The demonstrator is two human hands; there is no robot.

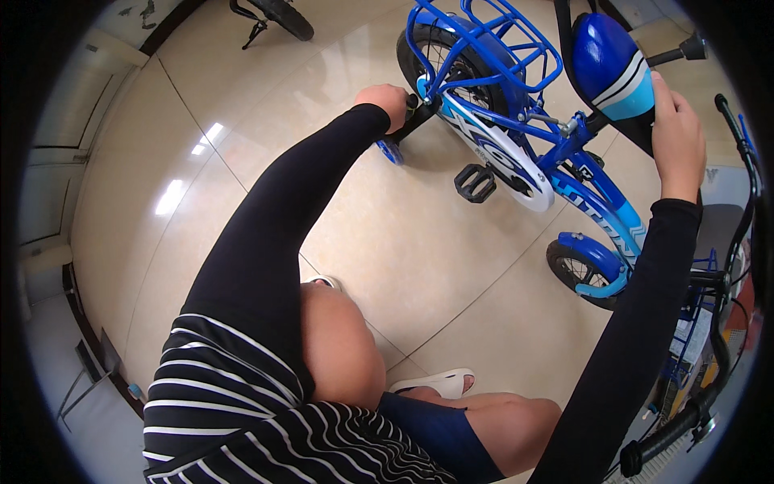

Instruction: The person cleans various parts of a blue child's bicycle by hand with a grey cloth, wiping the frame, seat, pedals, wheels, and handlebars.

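A blue and white children's bicycle (598, 193) stands on the tiled floor ahead of me. My left hand (387, 104) closes around a dark-handled tool, mostly hidden in the fist, at the rear wheel's axle beside the training wheel (390, 151). At the blue, white and black saddle (617, 66), my right hand (680, 139) rests against the side with its fingers along the edge. The blue rear rack (526, 57) rises over the rear wheel (432, 54). Below the white chain guard (514, 163) is a black pedal (475, 183). The front wheel (580, 272) is turned partly behind my right sleeve.
Another bicycle's handlebar (719, 345) and frame crowd the right edge. A black tyre (284, 18) with a kickstand (254, 33) shows at the top. White cabinets or doors (72, 139) line the left wall. My sandalled feet (435, 383) are on the floor below.
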